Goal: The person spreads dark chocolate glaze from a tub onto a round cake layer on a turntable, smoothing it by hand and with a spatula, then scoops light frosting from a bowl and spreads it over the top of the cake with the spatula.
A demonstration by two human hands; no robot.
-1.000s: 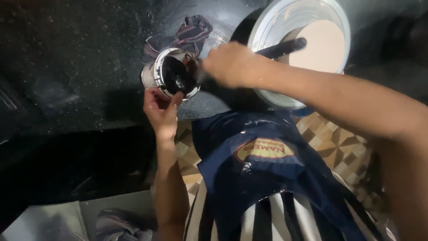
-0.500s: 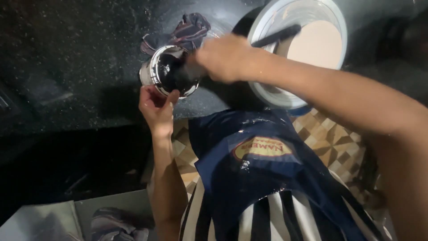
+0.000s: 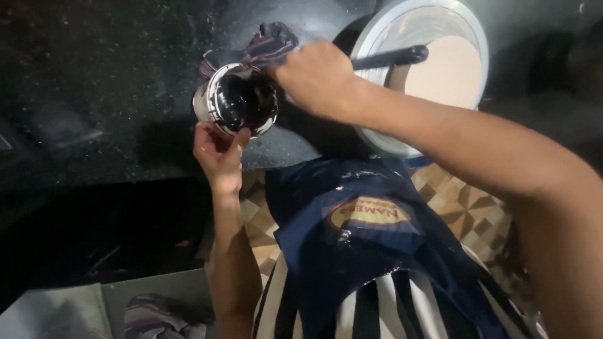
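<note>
— Two big things fill our view: the dark speckled surface point(image 3: 94, 81) and the white bucket point(image 3: 377, 135) of pale beige paint standing on it at the far right. What do we take after those?

— We take the navy apron point(image 3: 364, 251) over a striped shirt, low in the middle, with patterned floor tiles point(image 3: 465, 207) showing beside it. Then a dark, straight handle point(image 3: 389, 58) lies across the bucket's rim.

— And our hands?

— Our right hand point(image 3: 317, 78) sits just left of the bucket, fingers curled shut; it meets the near end of that handle and the can's rim, though we cannot tell for certain what it grips. Our left hand point(image 3: 217, 154) holds the small round can point(image 3: 237, 100) from below, thumb up against its rim.

— Where is the can?

— We hold it tilted toward us at the surface's near edge, its inside dark and glossy. A striped rag point(image 3: 267, 43) lies crumpled just behind it, touching it.
</note>
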